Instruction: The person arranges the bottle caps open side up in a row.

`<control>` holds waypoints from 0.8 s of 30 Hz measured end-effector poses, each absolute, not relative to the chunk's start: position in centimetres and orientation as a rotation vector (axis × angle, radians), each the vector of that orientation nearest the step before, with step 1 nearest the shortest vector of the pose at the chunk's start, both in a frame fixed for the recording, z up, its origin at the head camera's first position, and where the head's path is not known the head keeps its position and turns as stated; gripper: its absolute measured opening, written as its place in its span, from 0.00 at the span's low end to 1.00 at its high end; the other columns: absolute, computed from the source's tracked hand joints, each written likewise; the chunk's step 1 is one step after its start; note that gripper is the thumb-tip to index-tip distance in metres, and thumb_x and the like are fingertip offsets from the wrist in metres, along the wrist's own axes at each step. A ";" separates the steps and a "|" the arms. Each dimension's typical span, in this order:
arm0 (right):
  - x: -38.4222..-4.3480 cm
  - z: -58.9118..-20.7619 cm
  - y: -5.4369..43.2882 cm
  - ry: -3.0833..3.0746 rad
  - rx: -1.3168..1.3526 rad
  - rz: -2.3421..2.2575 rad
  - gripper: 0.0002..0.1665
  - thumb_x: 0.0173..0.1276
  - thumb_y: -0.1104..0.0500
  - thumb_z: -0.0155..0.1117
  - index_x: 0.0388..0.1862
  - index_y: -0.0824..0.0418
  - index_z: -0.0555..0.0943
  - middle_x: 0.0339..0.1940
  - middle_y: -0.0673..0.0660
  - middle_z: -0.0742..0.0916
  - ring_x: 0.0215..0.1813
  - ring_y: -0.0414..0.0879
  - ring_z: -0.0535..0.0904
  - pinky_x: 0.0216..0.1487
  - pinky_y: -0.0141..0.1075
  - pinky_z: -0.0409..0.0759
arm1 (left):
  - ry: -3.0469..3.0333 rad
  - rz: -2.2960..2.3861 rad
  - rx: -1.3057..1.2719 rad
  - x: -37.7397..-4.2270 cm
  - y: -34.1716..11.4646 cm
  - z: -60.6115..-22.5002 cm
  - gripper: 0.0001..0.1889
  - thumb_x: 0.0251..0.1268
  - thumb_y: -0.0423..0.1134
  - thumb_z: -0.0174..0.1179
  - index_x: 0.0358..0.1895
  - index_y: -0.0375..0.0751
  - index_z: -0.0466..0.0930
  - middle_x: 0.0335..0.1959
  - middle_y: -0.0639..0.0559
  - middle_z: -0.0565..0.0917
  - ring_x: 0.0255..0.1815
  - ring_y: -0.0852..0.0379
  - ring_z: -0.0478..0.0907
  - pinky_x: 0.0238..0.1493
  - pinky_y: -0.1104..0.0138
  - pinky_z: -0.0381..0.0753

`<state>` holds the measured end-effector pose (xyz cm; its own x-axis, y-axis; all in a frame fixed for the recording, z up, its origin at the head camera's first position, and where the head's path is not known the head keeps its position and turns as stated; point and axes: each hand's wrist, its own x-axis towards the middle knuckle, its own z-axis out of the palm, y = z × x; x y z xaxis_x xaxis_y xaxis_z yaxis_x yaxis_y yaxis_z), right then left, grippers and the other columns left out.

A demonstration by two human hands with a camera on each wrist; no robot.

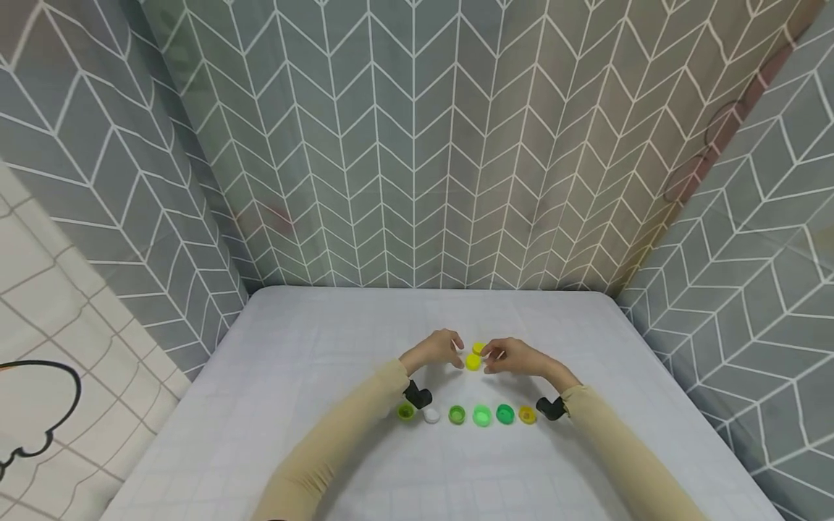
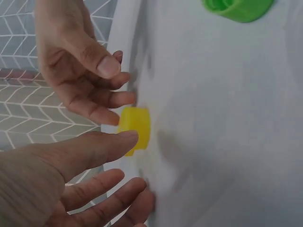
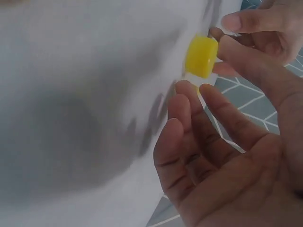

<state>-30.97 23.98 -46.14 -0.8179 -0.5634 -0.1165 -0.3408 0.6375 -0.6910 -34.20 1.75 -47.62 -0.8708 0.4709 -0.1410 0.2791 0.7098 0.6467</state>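
Observation:
Two bright yellow bottle caps lie close together on the white-covered table, the nearer cap (image 1: pixel 473 362) overlapping the farther cap (image 1: pixel 478 348) in the head view. My left hand (image 1: pixel 439 349) is just left of them, its thumb and fingers apart. In the left wrist view its thumb tip overlaps a yellow cap (image 2: pixel 141 118). From the other side comes my right hand (image 1: pixel 516 357), fingers loosely bent around a gap. The right wrist view shows its thumb tip right by a yellow cap (image 3: pixel 201 56), with the fingers spread below. Neither hand grips a cap.
Nearer to me runs a row of caps: an olive-green cap (image 1: pixel 406 411), a white cap (image 1: pixel 431 415), a green cap (image 1: pixel 457 414), a light green cap (image 1: pixel 481 416), a dark green cap (image 1: pixel 504 414) and a yellow-orange cap (image 1: pixel 527 414). Patterned grey curtains (image 1: pixel 417 145) surround the table (image 1: pixel 313 325).

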 end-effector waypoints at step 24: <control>-31.4 -47.0 23.0 2.619 -0.716 -0.898 0.17 0.67 0.57 0.64 0.50 0.67 0.80 0.37 0.55 0.84 0.35 0.42 0.76 0.34 0.31 0.75 | 2.646 0.898 0.630 -33.0 3.3 -48.2 0.15 0.52 0.39 0.73 0.42 0.40 0.82 0.35 0.52 0.82 0.31 0.60 0.76 0.32 0.71 0.75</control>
